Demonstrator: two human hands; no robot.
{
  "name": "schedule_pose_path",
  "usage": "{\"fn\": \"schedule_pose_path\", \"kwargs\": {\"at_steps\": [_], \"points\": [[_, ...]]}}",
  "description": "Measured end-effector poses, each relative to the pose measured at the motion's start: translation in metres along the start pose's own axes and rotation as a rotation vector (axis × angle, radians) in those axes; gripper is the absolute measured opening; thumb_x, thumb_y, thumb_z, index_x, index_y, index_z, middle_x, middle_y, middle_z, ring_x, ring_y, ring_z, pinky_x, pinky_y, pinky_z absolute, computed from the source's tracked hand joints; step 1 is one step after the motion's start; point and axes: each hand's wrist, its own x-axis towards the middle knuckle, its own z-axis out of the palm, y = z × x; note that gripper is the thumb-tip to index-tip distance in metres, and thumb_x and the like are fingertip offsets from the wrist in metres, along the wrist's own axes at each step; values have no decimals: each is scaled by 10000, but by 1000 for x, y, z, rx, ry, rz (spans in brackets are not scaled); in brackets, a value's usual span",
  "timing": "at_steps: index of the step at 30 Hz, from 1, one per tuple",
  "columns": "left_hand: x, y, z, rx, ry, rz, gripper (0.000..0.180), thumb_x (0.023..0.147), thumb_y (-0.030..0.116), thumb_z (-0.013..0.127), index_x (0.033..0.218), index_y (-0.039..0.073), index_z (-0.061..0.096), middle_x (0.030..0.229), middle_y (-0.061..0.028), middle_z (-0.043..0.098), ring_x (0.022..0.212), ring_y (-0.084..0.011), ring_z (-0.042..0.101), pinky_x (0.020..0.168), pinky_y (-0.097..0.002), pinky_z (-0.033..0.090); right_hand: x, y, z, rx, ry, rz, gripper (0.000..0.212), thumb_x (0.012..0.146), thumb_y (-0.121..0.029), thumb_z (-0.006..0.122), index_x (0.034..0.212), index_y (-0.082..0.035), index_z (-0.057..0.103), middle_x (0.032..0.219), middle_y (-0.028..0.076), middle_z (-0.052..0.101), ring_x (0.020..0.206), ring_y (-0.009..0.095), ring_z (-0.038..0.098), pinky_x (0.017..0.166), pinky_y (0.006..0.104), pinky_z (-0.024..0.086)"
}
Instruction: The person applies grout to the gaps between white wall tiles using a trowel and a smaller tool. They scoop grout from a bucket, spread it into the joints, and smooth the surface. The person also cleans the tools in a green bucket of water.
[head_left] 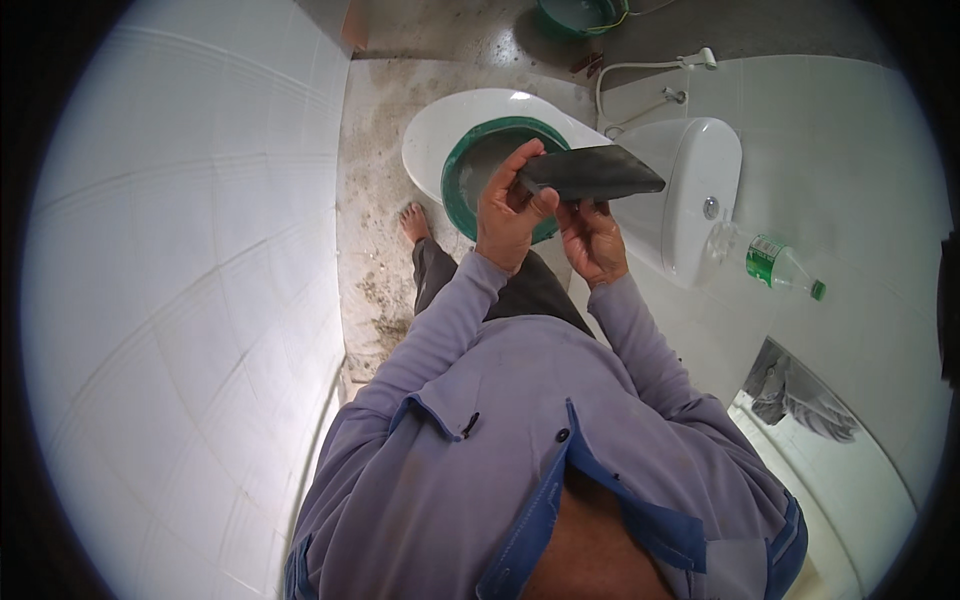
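Both my hands hold a dark grey, flat slab with straight edges, raised and tilted in front of me; its exact kind does not show. My left hand grips its left end, with the thumb on the near edge and fingers round the far side. At the near, lower edge, the fingers of my right hand are bent against it, partly hidden beneath. Under the slab and my left hand sits a green basin holding greyish liquid. It overlaps the white toilet, and my hands hide part of its rim.
The toilet's cistern is at the right, with a clear plastic bottle with a green cap beside it. A hose sprayer hangs on the wall. Another green tub stands far off. White tiled wall rises at the left above the stained floor.
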Motion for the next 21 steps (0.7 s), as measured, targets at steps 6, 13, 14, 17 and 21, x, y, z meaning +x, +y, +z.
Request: {"fn": "schedule_pose_path", "kwargs": {"at_steps": [6, 13, 14, 17, 21], "points": [[-8, -60, -34, -156, 298, -304, 427, 983, 240, 500, 1365, 63, 430, 1271, -94, 564, 1043, -177, 586, 861, -289, 491, 3, -5, -30, -256, 47, 31, 390, 878, 52, 569, 1238, -71, 485, 1226, 99, 558, 1163, 253, 541, 1013, 392, 462], [1, -168, -115, -362, 731, -868, 497, 974, 415, 445, 1360, 102, 445, 1250, -122, 565, 1189, -201, 495, 988, -421, 390, 60, 47, -147, -839, -9, -119, 473, 785, 43, 666, 1199, -92, 480, 1127, 30, 556, 1016, 148, 558, 893, 270, 448], [6, -184, -121, -236, 681, -917, 516, 963, 434, 453, 1357, 101, 450, 1250, -131, 562, 1209, -209, 480, 1005, -441, 371, 75, 57, -171, -1046, -45, -206, 474, 773, 51, 663, 1187, -88, 479, 1103, 23, 553, 990, 146, 556, 879, 259, 438], [24, -246, -149, 149, 701, -937, 534, 934, 448, 472, 1327, 86, 489, 1262, -148, 548, 1215, -260, 479, 1005, -423, 370, 105, 91, -187, -1218, 143, -213, 473, 745, 75, 631, 1160, -92, 478, 1029, 11, 535, 928, 139, 535, 848, 236, 403], [50, -291, -165, 525, 529, -913, 553, 933, 416, 443, 1291, -1, 510, 1354, -214, 465, 1252, -357, 444, 1030, -411, 346, 102, 97, -154, -1130, 466, 19, 523, 793, 68, 595, 1257, -115, 437, 1080, 25, 557, 1008, 158, 542, 918, 276, 417]]}}
